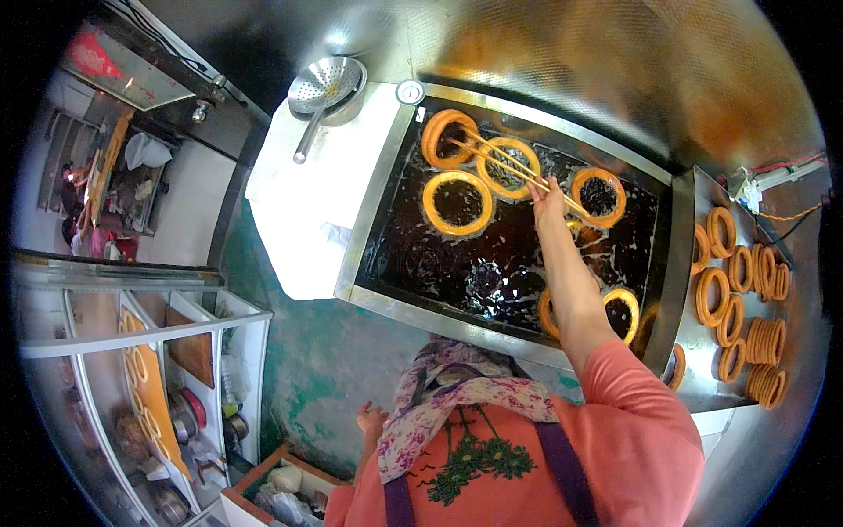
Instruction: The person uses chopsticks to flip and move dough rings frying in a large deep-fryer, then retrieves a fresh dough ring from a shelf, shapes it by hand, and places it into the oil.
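My right hand (pixel 550 201) grips a pair of long wooden cooking chopsticks (pixel 504 160) over a rectangular metal fryer (pixel 390 221) of dark oil (pixel 421 260). Their tips reach a browned fried dough ring (pixel 432 137) in the far left corner of the oil, its near side seeming tilted. Close by float paler dough rings (pixel 429 212) and, under the chopsticks, another ring (pixel 488 172). A browner ring (pixel 616 209) floats right of my hand. My forearm partly hides rings near the front edge. Low by my side, my left hand (pixel 373 419) is empty, its fingers apart.
Fried rings (pixel 712 298) stand in rows on a metal tray at right. A perforated ladle (pixel 327 85) rests over a bowl on the white counter (pixel 290 244). At left, a shelf (pixel 250 317) holds a board with raw dough rings (pixel 146 395). People work far left.
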